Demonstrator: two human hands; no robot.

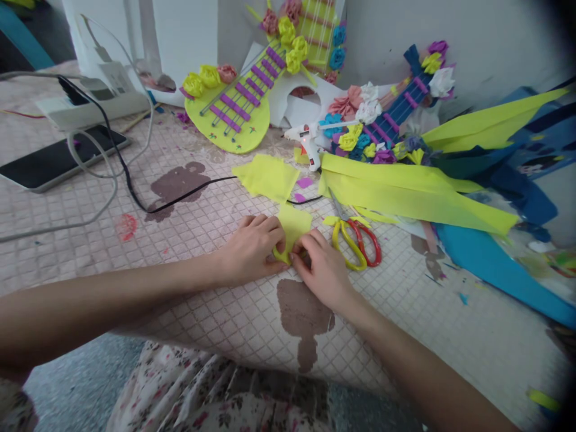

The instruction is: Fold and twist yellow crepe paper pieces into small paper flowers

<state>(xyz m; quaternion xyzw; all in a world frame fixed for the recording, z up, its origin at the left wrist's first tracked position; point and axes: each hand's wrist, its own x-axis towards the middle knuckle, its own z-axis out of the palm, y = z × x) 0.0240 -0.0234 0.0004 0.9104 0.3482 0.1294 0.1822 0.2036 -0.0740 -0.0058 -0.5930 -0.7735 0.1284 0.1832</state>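
- Pale grey wall (391, 36) closes off the far side; before it stands a counter (243, 324) spread with whitish diamond-patterned cloth with brown printed patches.
- Reading a clock face around the small, thin bright-yellow sheet of crepe-like paper (294, 221), with 12 o'clock away from the person: it lies at the centre, directly between the hands, its long axis running about 6 to 12 and leaning slightly toward 1.
- Left hand (254, 249), at 9 o'clock, has its fingers curled and its thumb brought in to pinch the sheet's near-left corner.
- Right hand (324, 267), at 4 o'clock, pinches the near edge between thumb and forefinger; the far part lies free.
- Both hands touch the sheet, so neither is nearer to it. Fingers cover the gripped edge; it may be rolled or folded, but I cannot tell which.
- Scissors with one yellow and one red plastic handle loop (344, 217) lie at 3 o'clock, just beside the right hand, blades pointing away.
- Loose yellow paper pieces (270, 178) rest at 11 o'clock, over a thin black cable (180, 201).
- Long yellow paper strips (405, 186) stretch out at 2 o'clock; a white hot-glue gun (308, 144) sits near 12.
- Farther off at 11, a yellow guitar-shaped craft piece with purple bars (243, 138) leans back.
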